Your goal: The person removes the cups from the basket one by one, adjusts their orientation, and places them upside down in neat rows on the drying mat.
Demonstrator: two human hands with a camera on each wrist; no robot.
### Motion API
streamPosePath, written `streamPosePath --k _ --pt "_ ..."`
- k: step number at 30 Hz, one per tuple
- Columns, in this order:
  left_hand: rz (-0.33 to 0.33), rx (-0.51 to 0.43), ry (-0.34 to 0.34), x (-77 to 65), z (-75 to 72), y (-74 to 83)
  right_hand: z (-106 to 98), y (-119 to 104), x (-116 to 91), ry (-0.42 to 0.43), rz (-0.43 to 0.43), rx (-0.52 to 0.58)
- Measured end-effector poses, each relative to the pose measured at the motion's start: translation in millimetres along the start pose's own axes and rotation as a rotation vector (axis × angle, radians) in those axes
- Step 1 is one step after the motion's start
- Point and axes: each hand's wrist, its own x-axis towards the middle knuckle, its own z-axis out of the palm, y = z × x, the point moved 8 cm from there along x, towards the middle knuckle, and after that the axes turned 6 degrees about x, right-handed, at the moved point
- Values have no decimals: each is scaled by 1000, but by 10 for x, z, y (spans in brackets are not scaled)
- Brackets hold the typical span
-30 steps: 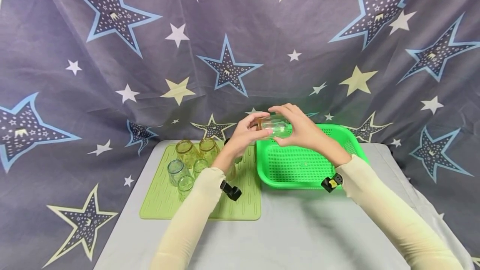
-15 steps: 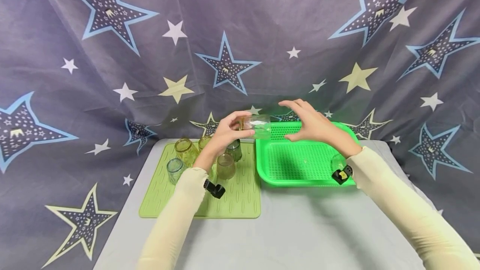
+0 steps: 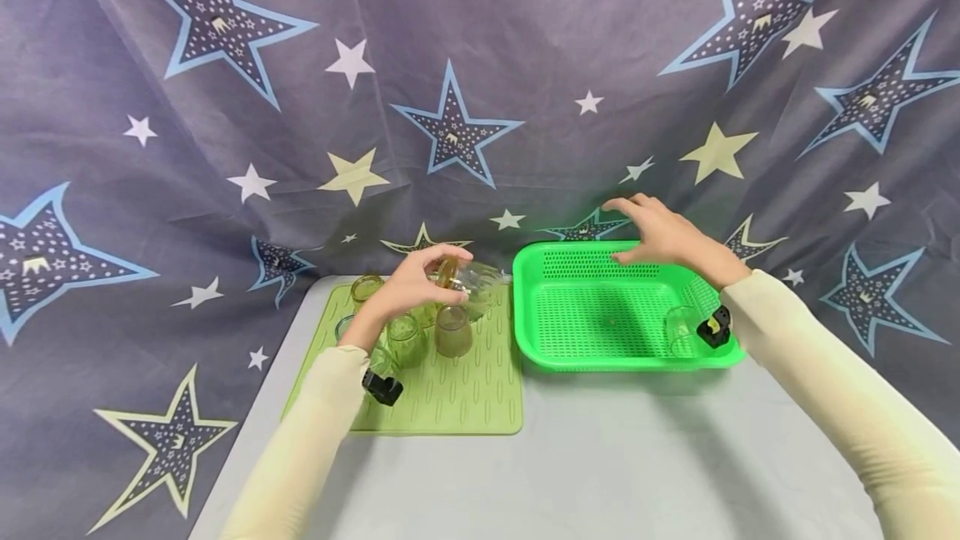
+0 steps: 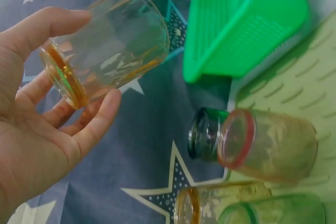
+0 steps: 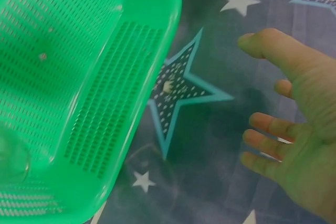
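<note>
My left hand (image 3: 417, 280) grips a clear glass (image 4: 123, 40) by its thick amber base, the glass tilted with its mouth toward the basket. It is held above the green drying mat (image 3: 480, 407), over the glasses at the back. On the mat stand several upside-down glasses, among them a pinkish glass (image 3: 453, 332), a green glass (image 3: 406, 340) and a yellow glass (image 3: 366, 287). My right hand (image 3: 656, 232) hovers over the back right of the green basket (image 3: 528, 332), fingers relaxed and apart, holding nothing.
Inside the basket, at its right end, sits another clear glass (image 3: 681, 330). A dark green glass (image 4: 203, 134) stands behind the pinkish one. Mat and basket sit side by side on a white-covered table (image 3: 570, 457), with a star-patterned cloth (image 3: 480, 40) hanging behind.
Both hands were on the glass a second ago. The right hand let go and drew away to the right, while the left carried the glass left and lower, over the mat.
</note>
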Motion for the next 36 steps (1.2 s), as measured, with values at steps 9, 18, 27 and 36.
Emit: streamPosePath --k 9,18,27,36 --pt "-6 139 -41 -119 -25 -38 152 346 -27 -159 110 12" --pt "94 283 -248 -256 64 -14 360 684 -165 -360 272 105" --pt "68 386 -320 -330 147 -108 582 981 -392 -571 526 181" --pt "-29 414 -356 -417 219 -228 734 1144 -596 -629 652 172"
